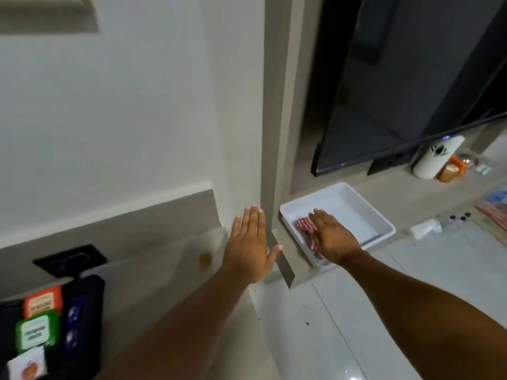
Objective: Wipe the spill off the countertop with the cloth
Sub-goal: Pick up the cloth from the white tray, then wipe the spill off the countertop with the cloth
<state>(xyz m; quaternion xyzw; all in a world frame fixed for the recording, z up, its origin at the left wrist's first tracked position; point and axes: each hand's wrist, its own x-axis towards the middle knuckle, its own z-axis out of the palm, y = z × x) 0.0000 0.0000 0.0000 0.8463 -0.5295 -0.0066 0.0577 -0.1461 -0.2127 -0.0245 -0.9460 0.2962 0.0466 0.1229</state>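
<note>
A small yellowish spill [205, 259] lies on the pale countertop [164, 270] near its right end. My left hand [251, 242] hovers flat and open just right of the spill, fingers together and pointing away. A red-and-white striped cloth [306, 225] lies in a white tray [365, 212] on a lower grey shelf to the right. My right hand [330, 237] is stretched out flat over the cloth, fingers extended, covering part of it. I cannot tell whether it touches the cloth.
A black tray [82, 311] with several tea packets sits at the counter's left, behind it a black socket plate [70, 260]. A dark TV screen [411, 91] stands over the shelf, with a white canister [436, 157], jars and small items to the right. White tiled floor lies below.
</note>
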